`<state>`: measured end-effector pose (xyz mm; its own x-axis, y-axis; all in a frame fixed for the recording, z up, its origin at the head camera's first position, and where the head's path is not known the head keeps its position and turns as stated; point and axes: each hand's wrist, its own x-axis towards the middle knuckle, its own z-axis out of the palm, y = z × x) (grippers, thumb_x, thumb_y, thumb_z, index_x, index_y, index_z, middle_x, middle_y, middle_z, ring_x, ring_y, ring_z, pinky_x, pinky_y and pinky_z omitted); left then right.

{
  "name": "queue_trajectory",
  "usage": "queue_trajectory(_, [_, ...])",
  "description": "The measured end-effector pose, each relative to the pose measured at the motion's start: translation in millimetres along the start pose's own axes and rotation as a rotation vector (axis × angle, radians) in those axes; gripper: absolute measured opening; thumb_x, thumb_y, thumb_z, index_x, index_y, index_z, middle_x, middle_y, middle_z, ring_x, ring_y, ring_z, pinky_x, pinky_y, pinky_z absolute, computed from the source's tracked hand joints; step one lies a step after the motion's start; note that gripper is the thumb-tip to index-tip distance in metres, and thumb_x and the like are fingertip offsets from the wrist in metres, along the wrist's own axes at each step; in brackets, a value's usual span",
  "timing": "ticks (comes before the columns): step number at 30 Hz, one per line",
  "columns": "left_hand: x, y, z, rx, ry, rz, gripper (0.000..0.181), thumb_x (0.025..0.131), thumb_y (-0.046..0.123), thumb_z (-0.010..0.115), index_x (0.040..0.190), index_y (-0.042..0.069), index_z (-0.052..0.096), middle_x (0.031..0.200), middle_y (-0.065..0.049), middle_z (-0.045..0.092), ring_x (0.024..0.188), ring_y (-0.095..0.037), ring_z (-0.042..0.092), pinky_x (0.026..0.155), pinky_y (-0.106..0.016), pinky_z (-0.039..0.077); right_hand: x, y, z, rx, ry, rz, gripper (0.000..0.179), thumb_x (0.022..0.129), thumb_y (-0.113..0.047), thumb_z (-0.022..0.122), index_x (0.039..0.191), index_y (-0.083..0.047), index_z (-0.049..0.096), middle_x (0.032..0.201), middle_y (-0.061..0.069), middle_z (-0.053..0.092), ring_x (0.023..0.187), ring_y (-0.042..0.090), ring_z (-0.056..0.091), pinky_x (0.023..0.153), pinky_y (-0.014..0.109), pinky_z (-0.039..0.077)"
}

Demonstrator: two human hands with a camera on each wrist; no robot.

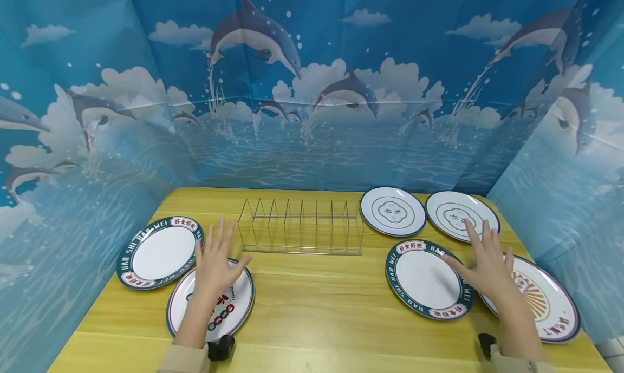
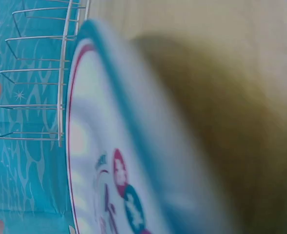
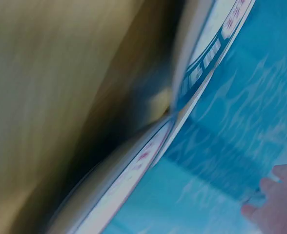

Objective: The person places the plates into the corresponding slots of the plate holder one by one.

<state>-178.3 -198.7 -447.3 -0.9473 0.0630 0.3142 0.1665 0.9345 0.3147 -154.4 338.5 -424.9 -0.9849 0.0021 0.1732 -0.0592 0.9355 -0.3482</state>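
My left hand (image 1: 214,267) is held with fingers spread over a white plate (image 1: 242,302) that has red and blue print; nothing is in its grasp. The same plate (image 2: 92,131) fills the middle of the left wrist view. My right hand (image 1: 489,264), also spread and holding nothing, hovers over the right-hand plates. Beneath it are a green-rimmed plate (image 1: 424,281) and an oval-looking plate (image 1: 556,308) with an orange fan-shaped picture, partly covered by the hand and forearm. Its fingertips overlap a small blue-rimmed plate (image 1: 441,208) in the head view.
A wire dish rack (image 1: 302,252) with several upright dividers stands at the back middle of the wooden table (image 1: 317,319). Another green-rimmed plate (image 1: 163,254) lies at the left, and a second small blue-rimmed plate (image 1: 392,229) beside the rack. A dolphin-print curtain (image 1: 341,145) encloses the table's back and sides.
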Motion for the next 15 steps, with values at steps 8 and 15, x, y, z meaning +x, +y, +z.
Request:
queue_trajectory(8, [18.0, -1.8, -12.3, -0.422, 0.078, -0.105, 0.080, 0.084, 0.037, 0.063, 0.147, 0.021, 0.016, 0.149, -0.017, 0.019, 0.134, -0.040, 0.019, 0.101, -0.063, 0.022, -17.6, 37.4, -17.6, 0.296, 0.171, 0.049, 0.094, 0.085, -0.026, 0.065, 0.148, -0.023, -0.005, 0.150, 0.020, -0.011, 0.133, 0.049, -0.007, 0.097, 0.071, -0.001])
queue_trajectory(15, [36.7, -5.9, -15.2, -0.745, 0.133, -0.136, 0.074, 0.084, 0.022, 0.067, 0.145, 0.018, 0.024, 0.140, -0.019, 0.033, 0.120, -0.041, 0.042, 0.090, -0.052, 0.044, -33.9, 81.5, -20.7, 0.426, 0.223, 0.159, 0.098, 0.083, -0.019, 0.067, 0.146, -0.032, -0.007, 0.152, 0.015, -0.006, 0.134, 0.045, 0.001, 0.099, 0.068, 0.010])
